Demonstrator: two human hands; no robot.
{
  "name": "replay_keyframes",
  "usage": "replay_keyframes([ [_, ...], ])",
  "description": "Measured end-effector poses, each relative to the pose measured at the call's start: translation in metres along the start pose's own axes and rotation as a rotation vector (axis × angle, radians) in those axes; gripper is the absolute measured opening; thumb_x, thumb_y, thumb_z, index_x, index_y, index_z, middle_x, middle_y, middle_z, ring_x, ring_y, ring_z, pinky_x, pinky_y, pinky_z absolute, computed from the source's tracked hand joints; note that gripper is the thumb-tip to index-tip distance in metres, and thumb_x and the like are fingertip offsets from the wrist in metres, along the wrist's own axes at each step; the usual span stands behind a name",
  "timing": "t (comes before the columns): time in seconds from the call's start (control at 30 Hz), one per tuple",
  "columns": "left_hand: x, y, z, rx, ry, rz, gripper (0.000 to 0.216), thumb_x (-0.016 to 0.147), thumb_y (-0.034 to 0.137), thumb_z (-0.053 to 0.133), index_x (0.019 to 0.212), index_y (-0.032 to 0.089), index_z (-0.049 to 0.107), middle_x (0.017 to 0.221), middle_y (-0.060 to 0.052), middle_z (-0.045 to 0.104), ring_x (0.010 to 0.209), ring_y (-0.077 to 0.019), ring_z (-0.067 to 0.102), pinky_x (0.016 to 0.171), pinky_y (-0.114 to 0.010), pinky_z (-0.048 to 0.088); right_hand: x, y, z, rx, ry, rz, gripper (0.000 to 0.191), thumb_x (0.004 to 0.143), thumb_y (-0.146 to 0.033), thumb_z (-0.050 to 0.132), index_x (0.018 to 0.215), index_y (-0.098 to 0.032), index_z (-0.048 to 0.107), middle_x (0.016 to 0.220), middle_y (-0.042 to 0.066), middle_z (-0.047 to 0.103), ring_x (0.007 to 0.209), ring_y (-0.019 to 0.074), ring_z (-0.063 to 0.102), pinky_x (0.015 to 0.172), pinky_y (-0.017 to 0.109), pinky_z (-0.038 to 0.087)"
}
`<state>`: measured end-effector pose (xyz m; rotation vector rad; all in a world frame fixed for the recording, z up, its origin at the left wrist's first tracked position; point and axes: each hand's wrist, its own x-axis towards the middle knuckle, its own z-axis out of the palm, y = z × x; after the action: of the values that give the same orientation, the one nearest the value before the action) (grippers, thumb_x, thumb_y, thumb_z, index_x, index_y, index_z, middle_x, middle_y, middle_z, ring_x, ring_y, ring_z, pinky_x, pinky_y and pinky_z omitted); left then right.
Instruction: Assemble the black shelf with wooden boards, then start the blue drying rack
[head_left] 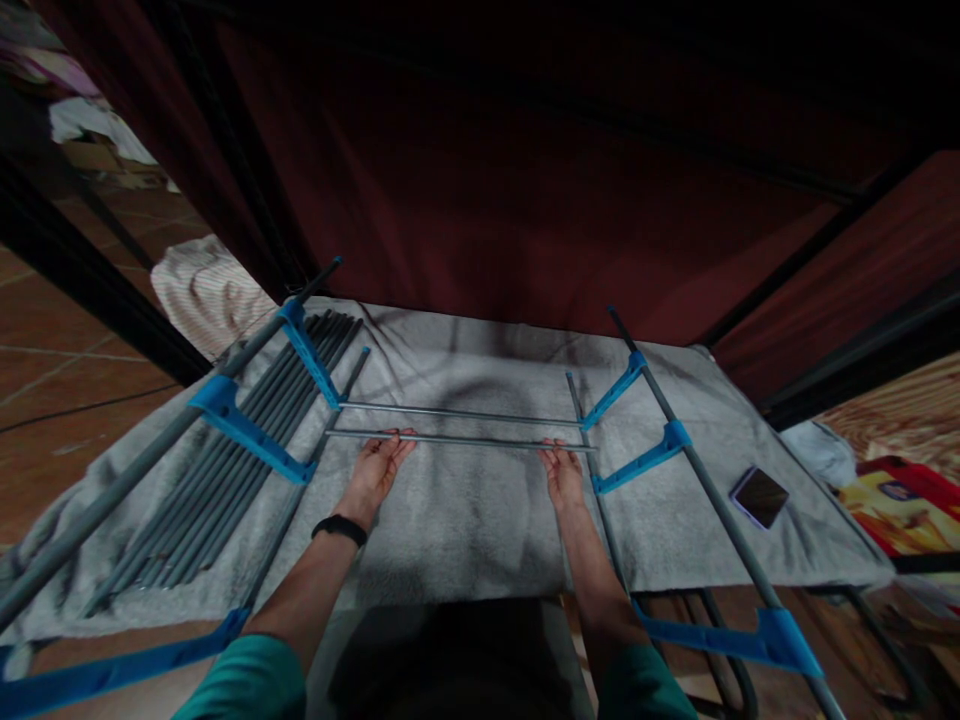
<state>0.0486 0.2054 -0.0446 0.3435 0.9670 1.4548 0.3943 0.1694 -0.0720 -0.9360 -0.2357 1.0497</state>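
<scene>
My left hand [376, 466] and my right hand [561, 470] hold a thin grey metal tube [472, 441] level between them, fingers curled at its underside. The tube's ends lie across the two side frames, near the inner poles. Just beyond it, a second crossbar [461, 412] joins the frames. Each side frame has long grey poles and blue plastic brackets: the left upper bracket [311, 355], the left middle bracket [251, 432], the right upper bracket [613, 390] and the right middle bracket [643, 462]. Whether the tube's ends sit in any socket I cannot tell.
Several loose grey tubes [232, 460] lie bundled on the left of the grey cloth [465, 550]. A phone [759, 497] rests at the right. Dark red curtains [487, 210] hang behind, and a red and yellow packet [900, 505] is at the far right.
</scene>
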Motion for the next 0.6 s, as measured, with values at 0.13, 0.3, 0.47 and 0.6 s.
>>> replay_keyframes([
  [0.13, -0.0001, -0.0012, 0.0001, 0.009, 0.003, 0.011, 0.017, 0.079, -0.003, 0.060, 0.081, 0.013, 0.065, 0.085, -0.007, 0.072, 0.093, -0.0185, 0.071, 0.090, -0.034, 0.058, 0.0005, 0.0014, -0.0016, 0.012, -0.014, -0.006, 0.020, 0.066, -0.015, 0.075, 0.080, -0.022, 0.063, 0.081, -0.001, 0.075, 0.081, 0.0152, 0.072, 0.082, 0.032, 0.058],
  [0.3, -0.0008, -0.0029, -0.0004, 0.025, -0.003, 0.027, 0.016, 0.077, -0.003, 0.063, 0.078, 0.013, 0.064, 0.083, -0.006, 0.071, 0.092, -0.0178, 0.071, 0.092, -0.034, 0.058, -0.0007, 0.0009, -0.0013, -0.002, -0.017, -0.019, 0.018, 0.067, -0.018, 0.077, 0.079, -0.022, 0.064, 0.082, -0.001, 0.075, 0.083, 0.0167, 0.072, 0.085, 0.036, 0.057],
  [0.47, -0.0045, -0.0029, 0.0016, 0.044, -0.011, 0.039, 0.016, 0.078, -0.004, 0.061, 0.078, 0.012, 0.065, 0.085, -0.007, 0.071, 0.086, -0.0150, 0.070, 0.091, -0.032, 0.058, -0.0037, -0.0011, 0.0009, 0.007, -0.041, -0.024, 0.020, 0.066, -0.020, 0.079, 0.078, -0.022, 0.063, 0.081, -0.002, 0.074, 0.084, 0.0161, 0.071, 0.089, 0.038, 0.056],
  [0.6, -0.0087, -0.0018, 0.0046, 0.044, 0.010, 0.042, 0.016, 0.079, -0.003, 0.061, 0.076, 0.012, 0.063, 0.083, -0.006, 0.070, 0.084, -0.0136, 0.070, 0.092, -0.033, 0.057, -0.0062, -0.0023, 0.0028, 0.019, -0.011, -0.030, 0.022, 0.063, -0.021, 0.081, 0.072, -0.022, 0.061, 0.077, -0.003, 0.073, 0.078, 0.0157, 0.071, 0.089, 0.040, 0.056],
])
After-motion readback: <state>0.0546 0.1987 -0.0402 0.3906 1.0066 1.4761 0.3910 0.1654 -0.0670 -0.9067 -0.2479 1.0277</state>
